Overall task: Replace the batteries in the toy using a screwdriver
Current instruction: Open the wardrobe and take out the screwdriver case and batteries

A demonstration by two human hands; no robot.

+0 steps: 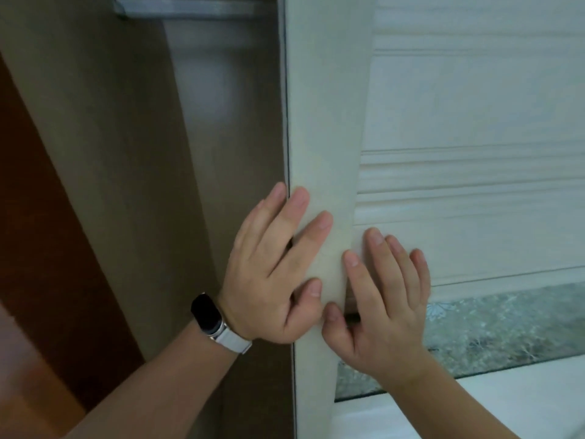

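Toy, batteries and screwdriver are nowhere in sight as a person leans on a cream-white door [326,122], both palms flat against its upright edge. The left hand [269,270], at about 7 o'clock of centre, lies spread with straight fingers across the door's edge, its outermost fingertip [280,193] right on the dark seam. The right hand [383,312], just beside it toward 5 o'clock, presses open-fingered over the foot of the moulded panel [474,248], and the two thumbs are close together. Neither hand holds anything.

A black smart band [209,315] on a pale strap sits on the left wrist. A frosted, patterned glass pane [506,327] runs below the panel at 4 o'clock, and a dim brown recess [205,122] opens at 10 o'clock.

Judging by the stance, the hunt for the toy or the tool is only at its start. The hazard looks plain. With fingers straddling the door's edge, a sudden slide or swing could pinch them in the gap. A hard shove this near the glass could also send a palm skidding onto the pane.
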